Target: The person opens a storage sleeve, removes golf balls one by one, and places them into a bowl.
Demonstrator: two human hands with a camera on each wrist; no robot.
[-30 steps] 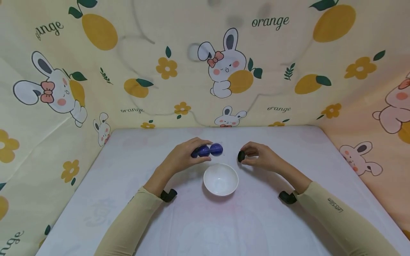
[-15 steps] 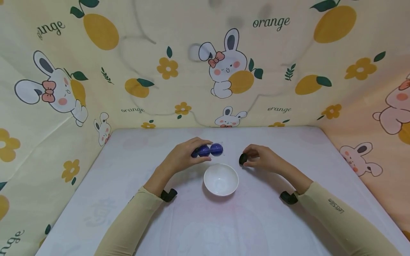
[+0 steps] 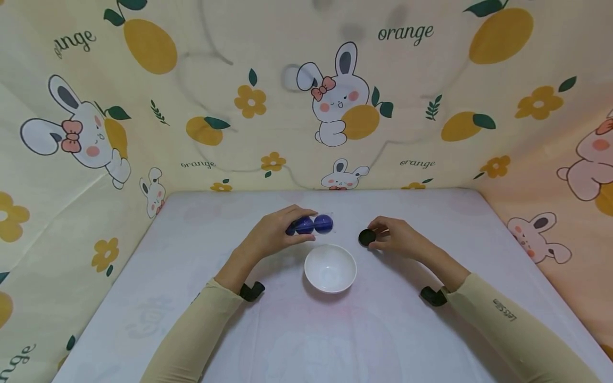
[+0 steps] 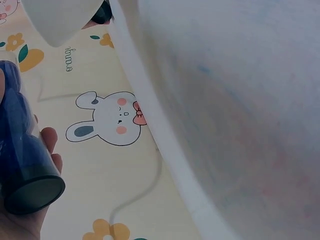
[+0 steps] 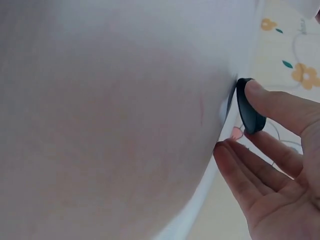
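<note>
My left hand (image 3: pixel 274 232) grips a clear tube (image 3: pixel 323 224) of blue balls, lying on its side with its far end pointing right. In the left wrist view the tube's black base (image 4: pixel 35 196) sits against the palm. My right hand (image 3: pixel 398 238) pinches a round black cap (image 3: pixel 367 238) by its edge, apart from the tube and to its right. Thumb and fingertip hold the same cap (image 5: pixel 251 106) in the right wrist view, with the other fingers extended below it. A white bowl (image 3: pixel 330 270) stands on the table between the two hands, nearer to me.
A white cloth covers the table (image 3: pixel 330 340). Behind it hangs a curtain (image 3: pixel 287 127) printed with rabbits and oranges, which also runs along both sides. Black wrist mounts (image 3: pixel 252 292) sit at both sleeve cuffs.
My right hand has shifted slightly right and down, and the cap has turned so that its round face shows. The left hand, the tube and the bowl have stayed in place.
</note>
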